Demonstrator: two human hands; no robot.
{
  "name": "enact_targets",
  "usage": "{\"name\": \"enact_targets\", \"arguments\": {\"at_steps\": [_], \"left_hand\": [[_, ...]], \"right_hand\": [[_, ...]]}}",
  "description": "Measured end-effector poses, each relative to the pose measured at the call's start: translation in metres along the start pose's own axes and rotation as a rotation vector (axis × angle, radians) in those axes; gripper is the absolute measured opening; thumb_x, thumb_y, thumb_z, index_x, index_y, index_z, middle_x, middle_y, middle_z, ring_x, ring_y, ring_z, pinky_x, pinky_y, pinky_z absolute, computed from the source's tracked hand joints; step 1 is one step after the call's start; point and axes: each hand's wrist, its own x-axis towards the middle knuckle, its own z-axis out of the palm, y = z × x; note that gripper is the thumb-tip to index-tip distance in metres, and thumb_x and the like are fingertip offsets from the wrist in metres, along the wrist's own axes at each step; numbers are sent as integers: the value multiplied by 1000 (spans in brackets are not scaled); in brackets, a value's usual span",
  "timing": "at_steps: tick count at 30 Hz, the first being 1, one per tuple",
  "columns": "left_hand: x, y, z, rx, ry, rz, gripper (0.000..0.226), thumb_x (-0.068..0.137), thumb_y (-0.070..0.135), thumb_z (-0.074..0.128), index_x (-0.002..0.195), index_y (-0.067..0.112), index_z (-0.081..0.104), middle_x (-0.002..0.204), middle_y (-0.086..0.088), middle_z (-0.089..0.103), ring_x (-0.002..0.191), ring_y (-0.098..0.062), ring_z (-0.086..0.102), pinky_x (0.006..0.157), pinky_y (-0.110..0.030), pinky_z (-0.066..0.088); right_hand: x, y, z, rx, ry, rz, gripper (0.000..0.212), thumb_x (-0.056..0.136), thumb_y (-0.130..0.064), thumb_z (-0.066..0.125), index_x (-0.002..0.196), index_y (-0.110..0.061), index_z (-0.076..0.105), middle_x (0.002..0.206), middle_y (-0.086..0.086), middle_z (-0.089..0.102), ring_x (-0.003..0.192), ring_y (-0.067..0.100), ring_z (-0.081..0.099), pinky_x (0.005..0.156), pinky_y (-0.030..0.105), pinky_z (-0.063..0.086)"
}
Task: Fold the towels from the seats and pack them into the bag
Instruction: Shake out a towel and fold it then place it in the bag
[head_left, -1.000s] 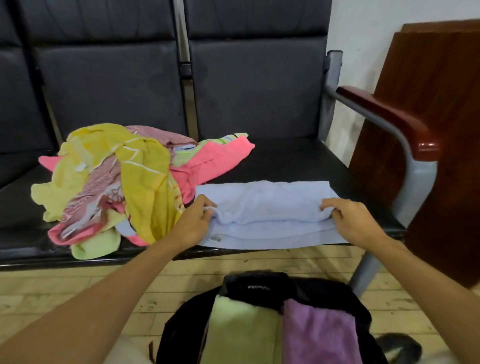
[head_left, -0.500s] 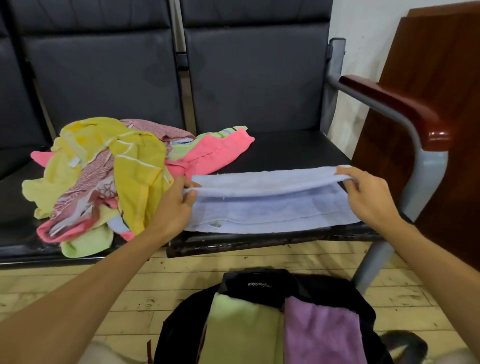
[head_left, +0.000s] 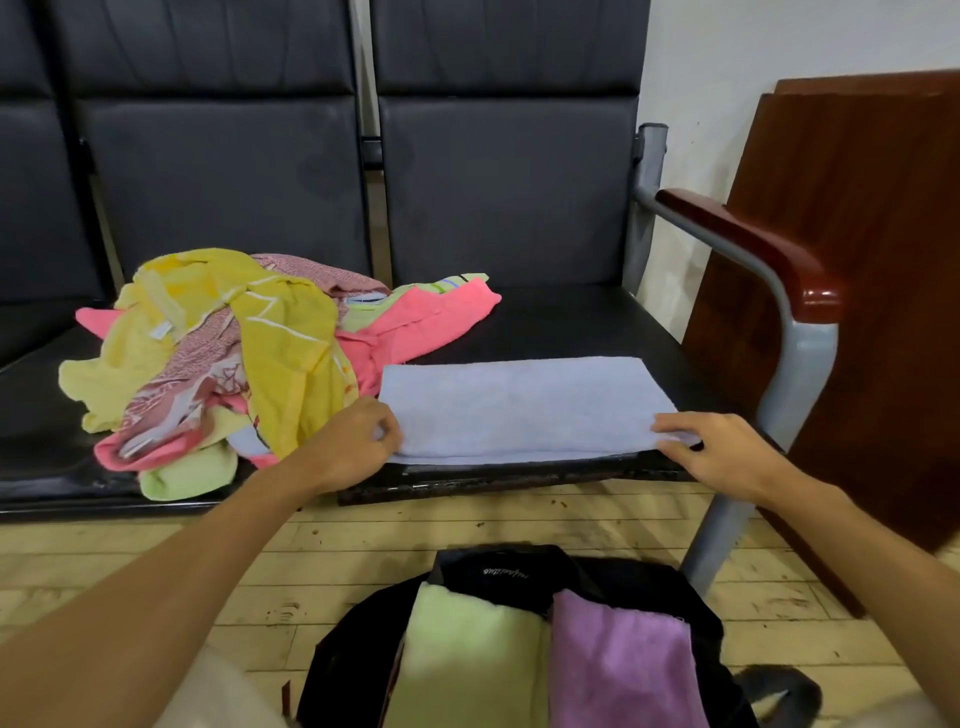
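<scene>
A pale lavender towel (head_left: 524, 405) lies flat on the right seat, folded lengthwise into a long strip at the seat's front edge. My left hand (head_left: 353, 447) pinches its near left corner. My right hand (head_left: 722, 452) holds its near right corner with fingers pressed on the cloth. A heap of unfolded towels (head_left: 223, 364), yellow, pink, light green and patterned, covers the left seat. On the floor below stands an open black bag (head_left: 498, 571) holding a folded light green towel (head_left: 457, 654) and a folded purple towel (head_left: 623, 665).
The black padded bench (head_left: 571, 322) has a grey metal frame and a red-brown armrest (head_left: 753, 249) at the right. A dark wooden panel (head_left: 857, 260) leans against the white wall beyond it. Pale wooden floor (head_left: 156, 561) lies in front.
Both hands lifted the towel's far edge, brought it toward me and laid it down on the near edge. The towel is now a narrower flat strip.
</scene>
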Motion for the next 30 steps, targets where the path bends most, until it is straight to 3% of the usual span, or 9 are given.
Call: {"name": "enact_targets", "arguments": {"at_steps": [2, 6, 9, 11, 17, 22, 25, 28, 30], "left_hand": [[1, 4, 3, 25, 58, -10, 26, 99, 25, 48, 89, 5, 60, 95, -2, 50, 92, -19, 49, 77, -27, 33], [11, 11, 8, 2, 184, -92, 32, 97, 15, 49, 81, -10, 62, 86, -21, 60, 81, -25, 51, 67, -31, 32], [24, 5, 11, -10, 203, -208, 26, 96, 17, 51, 99, -8, 60, 109, -23, 57, 103, -33, 51, 82, -33, 37], [31, 2, 13, 2, 155, -340, 45, 96, 28, 54, 122, -8, 48, 128, -20, 46, 116, -34, 47, 92, -35, 38], [48, 0, 13, 120, -42, -384, 55, 94, 44, 53, 124, -1, 55, 127, -16, 54, 111, -29, 55, 92, -34, 45], [43, 4, 10, 28, -49, -429, 53, 92, 40, 57, 130, 3, 51, 129, -13, 56, 113, -28, 54, 85, -27, 42], [39, 11, 9, -275, 49, -456, 41, 93, 23, 57, 127, 0, 53, 122, -13, 58, 110, -30, 55, 79, -27, 40], [34, 19, -2, -990, 55, -563, 28, 92, 4, 56, 120, -3, 55, 98, -14, 63, 85, -27, 60, 70, -34, 48], [32, 23, -10, -1297, 43, -566, 19, 92, 2, 57, 110, 0, 57, 92, -13, 64, 77, -21, 61, 62, -30, 54]], "right_hand": [[-2, -3, -1, 45, -8, 4, 36, 100, -32, 50, 130, -14, 60, 138, 1, 56, 126, 16, 49, 103, 27, 33], [7, -4, 3, 105, 88, 55, 33, 98, -32, 53, 118, -10, 68, 126, 4, 62, 106, 12, 51, 92, 24, 35], [18, -1, 11, 100, 254, 103, 20, 95, -23, 59, 106, -9, 69, 112, 8, 63, 93, 14, 53, 82, 25, 39], [26, -1, 14, 136, 330, 192, 19, 94, -21, 62, 107, -8, 64, 104, 8, 61, 88, 17, 55, 77, 27, 42], [50, 3, 22, 92, 220, 464, 43, 88, -51, 62, 82, -8, 59, 67, 3, 52, 75, 26, 60, 80, 42, 48], [57, -18, 21, 175, 133, 575, 36, 91, -40, 62, 72, -12, 50, 72, 5, 50, 82, 24, 53, 91, 43, 37], [58, -25, 21, 315, 99, 574, 27, 86, -31, 65, 89, -6, 57, 85, 10, 54, 87, 26, 54, 85, 39, 43], [51, -30, 16, 719, 73, 634, 34, 78, -13, 71, 106, -2, 56, 101, 16, 58, 90, 29, 58, 75, 38, 51], [45, -32, 11, 969, -33, 663, 39, 76, -4, 72, 111, -3, 56, 109, 17, 59, 91, 29, 60, 65, 35, 53]]}}
